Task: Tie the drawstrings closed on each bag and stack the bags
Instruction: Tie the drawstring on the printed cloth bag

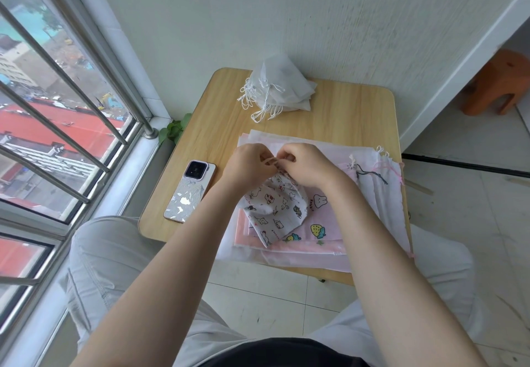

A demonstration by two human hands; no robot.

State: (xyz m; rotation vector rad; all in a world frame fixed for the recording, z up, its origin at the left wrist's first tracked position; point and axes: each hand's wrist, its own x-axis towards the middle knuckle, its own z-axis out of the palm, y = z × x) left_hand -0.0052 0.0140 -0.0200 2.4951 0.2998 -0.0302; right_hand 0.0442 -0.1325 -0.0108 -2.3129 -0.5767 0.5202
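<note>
- Head view: on the desk (329,108), a flat pile of untied bags (370,191) waits.
- Finished white bags (282,87) sit stacked at the far edge.
- Cat-print bag (275,209) lies atop the pile, cinched.
- Left hand (248,165) and right hand (308,165) pinch its drawstring (272,161), grip curled tight, mid-knot I'd say.

Both hands (275,165) on drawstring (272,161) (cat-print bag (275,209))

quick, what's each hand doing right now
Left hand: pinching the pink drawstring of the cat-print bag.
Right hand: pinching the same drawstring.
</note>
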